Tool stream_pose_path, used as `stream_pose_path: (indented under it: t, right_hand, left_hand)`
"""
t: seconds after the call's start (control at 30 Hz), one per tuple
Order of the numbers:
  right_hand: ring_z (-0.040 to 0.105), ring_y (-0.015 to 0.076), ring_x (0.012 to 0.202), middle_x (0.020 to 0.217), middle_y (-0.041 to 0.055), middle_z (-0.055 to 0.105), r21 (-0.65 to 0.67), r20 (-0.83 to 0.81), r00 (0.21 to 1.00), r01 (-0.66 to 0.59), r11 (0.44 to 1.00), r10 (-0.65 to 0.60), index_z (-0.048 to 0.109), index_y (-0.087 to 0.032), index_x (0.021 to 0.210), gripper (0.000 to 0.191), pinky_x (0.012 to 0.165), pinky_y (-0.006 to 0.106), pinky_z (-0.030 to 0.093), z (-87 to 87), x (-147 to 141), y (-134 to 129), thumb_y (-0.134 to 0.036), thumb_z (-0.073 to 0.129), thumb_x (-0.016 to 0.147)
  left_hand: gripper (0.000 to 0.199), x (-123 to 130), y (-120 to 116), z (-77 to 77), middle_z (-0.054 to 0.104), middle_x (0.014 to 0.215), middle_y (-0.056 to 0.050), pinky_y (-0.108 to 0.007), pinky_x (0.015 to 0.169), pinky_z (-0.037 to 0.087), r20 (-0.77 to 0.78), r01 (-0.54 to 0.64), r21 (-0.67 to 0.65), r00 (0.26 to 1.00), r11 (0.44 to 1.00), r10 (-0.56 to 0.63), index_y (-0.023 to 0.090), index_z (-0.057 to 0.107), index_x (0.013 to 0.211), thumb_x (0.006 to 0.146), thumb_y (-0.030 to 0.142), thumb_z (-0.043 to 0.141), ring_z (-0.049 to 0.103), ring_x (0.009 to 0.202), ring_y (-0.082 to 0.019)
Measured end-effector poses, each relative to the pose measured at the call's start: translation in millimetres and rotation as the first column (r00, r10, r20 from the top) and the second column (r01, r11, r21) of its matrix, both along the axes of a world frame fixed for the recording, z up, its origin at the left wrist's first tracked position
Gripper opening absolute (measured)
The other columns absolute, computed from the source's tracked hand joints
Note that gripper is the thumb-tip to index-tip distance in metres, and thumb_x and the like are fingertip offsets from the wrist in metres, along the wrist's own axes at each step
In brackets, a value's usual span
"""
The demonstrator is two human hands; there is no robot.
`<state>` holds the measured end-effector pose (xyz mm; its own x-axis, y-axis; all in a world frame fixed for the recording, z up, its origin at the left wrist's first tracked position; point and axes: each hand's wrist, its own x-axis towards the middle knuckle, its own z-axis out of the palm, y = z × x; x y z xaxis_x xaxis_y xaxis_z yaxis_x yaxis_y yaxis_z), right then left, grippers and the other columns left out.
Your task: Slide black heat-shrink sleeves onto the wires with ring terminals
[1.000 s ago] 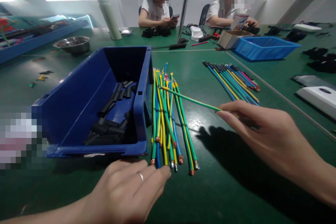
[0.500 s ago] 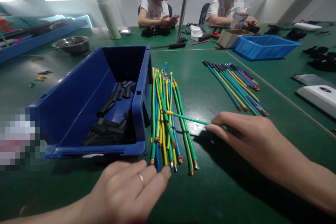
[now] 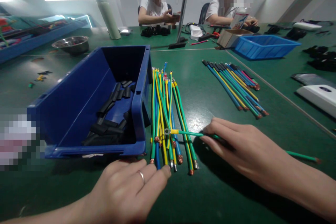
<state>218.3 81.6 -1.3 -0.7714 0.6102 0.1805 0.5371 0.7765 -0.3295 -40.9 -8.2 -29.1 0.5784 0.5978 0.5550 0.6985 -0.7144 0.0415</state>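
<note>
My right hand [image 3: 236, 140] pinches a green wire [image 3: 189, 133] between thumb and fingers. The wire's yellow-sleeved end with a metal ring terminal points left, over the pile; its bare copper end shows beyond my wrist. A pile of green, yellow and blue wires [image 3: 164, 112] lies on the table beside the bin. My left hand [image 3: 126, 185], with a ring on one finger, rests palm down before the bin, fingers loosely bent, the index fingertip at the pile's lower ends. The blue bin [image 3: 65, 94] holds short black tubes [image 3: 105, 127].
Wires with black-sleeved ends [image 3: 233, 87] lie in a row at the right. Farther back are a light blue tray [image 3: 265, 52], a cardboard box [image 3: 228, 38], a metal bowl [image 3: 72, 44] and a pale green bottle [image 3: 108, 19]. Two people sit across the table.
My right hand has moved slightly left and towards me, bringing the green wire's ring end lower over the pile. The left hand stays in place.
</note>
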Motion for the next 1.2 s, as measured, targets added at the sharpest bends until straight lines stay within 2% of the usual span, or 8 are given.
stream_pose_path:
  t: [0.2,0.6,0.67,0.77,0.87,0.97,1.1,1.2]
  right_hand:
    - [0.043,0.0078,0.048,0.064,-0.004,0.046,0.111,-0.031,0.999,-0.037,0.993,0.041,0.048,-0.02,0.072,0.032,0.048,0.025,0.028,-1.9,-1,-2,-0.035,0.048,0.101]
    - [0.041,0.0088,0.051,0.064,-0.0021,0.047,0.072,-0.044,0.995,-0.081,0.994,0.085,0.052,-0.018,0.073,0.033,0.05,0.026,0.028,-2.4,-3,-5,-0.025,0.041,0.103]
    - [0.042,0.0096,0.052,0.065,-0.0017,0.048,0.091,-0.054,0.995,-0.081,0.993,0.086,0.054,-0.017,0.077,0.03,0.051,0.027,0.029,-3.2,-2,-4,-0.025,0.041,0.103]
    - [0.045,0.0115,0.056,0.071,-0.0002,0.052,0.122,-0.056,0.993,-0.092,0.988,0.099,0.059,-0.014,0.099,0.021,0.053,0.028,0.031,-3.9,-2,-2,-0.018,0.039,0.102]
    - [0.048,0.0122,0.059,0.076,0.0007,0.054,0.08,-0.058,0.993,-0.102,0.992,0.107,0.058,-0.013,0.112,0.022,0.054,0.027,0.032,-3.1,-1,-3,-0.015,0.039,0.101]
    - [0.048,0.0113,0.058,0.075,0.0,0.054,0.039,-0.058,0.994,-0.086,0.996,0.089,0.059,-0.015,0.104,0.018,0.054,0.027,0.032,-2.3,-2,-5,-0.017,0.042,0.1]
    - [0.043,0.009,0.052,0.066,-0.0023,0.05,0.089,-0.068,0.995,-0.072,0.993,0.078,0.056,-0.018,0.079,0.024,0.05,0.026,0.029,-3.2,-3,-6,-0.026,0.048,0.1]
    - [0.041,0.0085,0.05,0.064,-0.0032,0.048,0.115,-0.087,0.993,-0.072,0.991,0.082,0.054,-0.018,0.074,0.027,0.049,0.026,0.027,-4.4,-3,-7,-0.026,0.05,0.1]
  left_hand:
    - [0.016,0,-1,1.0,0.063,0.062,0.003,-0.018,0.054,0.048,-0.013,-0.016,0.02,1.0,1.0,0.016,0.016,0.063,0.098,0.096,0.013,0.047,0.06,0.051,-0.01]
    - [0.02,3,0,7.4,0.066,0.062,0.004,-0.022,0.048,0.046,-0.012,-0.021,0.05,1.0,0.999,0.021,0.015,0.063,0.09,0.099,0.014,0.046,0.061,0.049,-0.01]
    - [0.024,3,-1,9.1,0.065,0.061,0.005,-0.021,0.048,0.045,-0.037,-0.041,0.061,0.998,0.997,0.044,0.017,0.064,0.088,0.1,0.015,0.044,0.06,0.049,-0.009]
    - [0.027,3,-2,10.1,0.064,0.061,0.005,-0.019,0.05,0.044,-0.061,-0.054,0.058,0.996,0.997,0.058,0.018,0.065,0.086,0.101,0.017,0.042,0.059,0.05,-0.008]
    - [0.027,3,-2,9.6,0.064,0.06,0.005,-0.019,0.05,0.044,-0.067,-0.061,0.054,0.996,0.997,0.064,0.019,0.065,0.085,0.101,0.017,0.044,0.059,0.051,-0.007]
    - [0.024,3,-2,8.8,0.064,0.06,0.006,-0.021,0.049,0.043,-0.051,-0.064,0.055,0.996,0.996,0.067,0.018,0.065,0.085,0.1,0.017,0.046,0.06,0.05,-0.008]
    - [0.022,4,-1,9.2,0.066,0.061,0.006,-0.025,0.045,0.041,-0.027,-0.047,0.046,0.998,0.998,0.048,0.017,0.064,0.088,0.1,0.016,0.046,0.06,0.049,-0.009]
    - [0.024,4,0,10.6,0.065,0.06,0.006,-0.026,0.043,0.039,-0.036,-0.036,0.044,0.999,0.998,0.037,0.017,0.063,0.088,0.101,0.015,0.044,0.061,0.048,-0.009]
